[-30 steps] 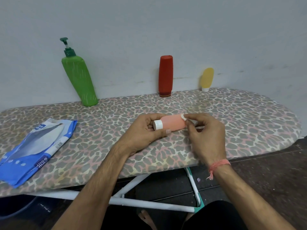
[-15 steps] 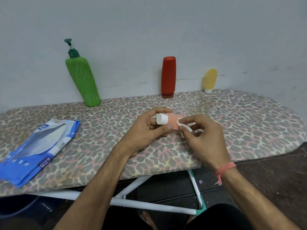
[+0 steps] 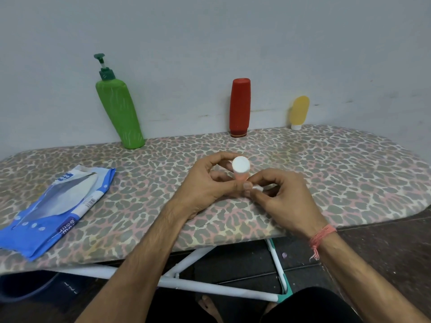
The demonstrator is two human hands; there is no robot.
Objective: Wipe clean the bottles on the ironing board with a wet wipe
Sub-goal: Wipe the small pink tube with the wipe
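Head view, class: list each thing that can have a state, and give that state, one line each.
Pink bottle: capped, held in left hand.
Wet wipe: pinched by right hand.
Green pump bottle: standing, leaning on the wall.
Red bottle: standing cap-down.
Yellow tube: standing cap-down.
Wipes pack: lying flat.

A domestic room, probably a household laundry or utility corner. An ironing board [image 3: 326, 173] with a leopard-print cover stands against a plain painted wall [image 3: 210, 38]. Along the board's far edge stand a green pump bottle [image 3: 119, 113], a red bottle [image 3: 240, 108] and a yellow tube [image 3: 299, 111]; at its left end lies a blue wet-wipe pack [image 3: 51, 210]. Beneath it, dark floor [image 3: 384, 248].
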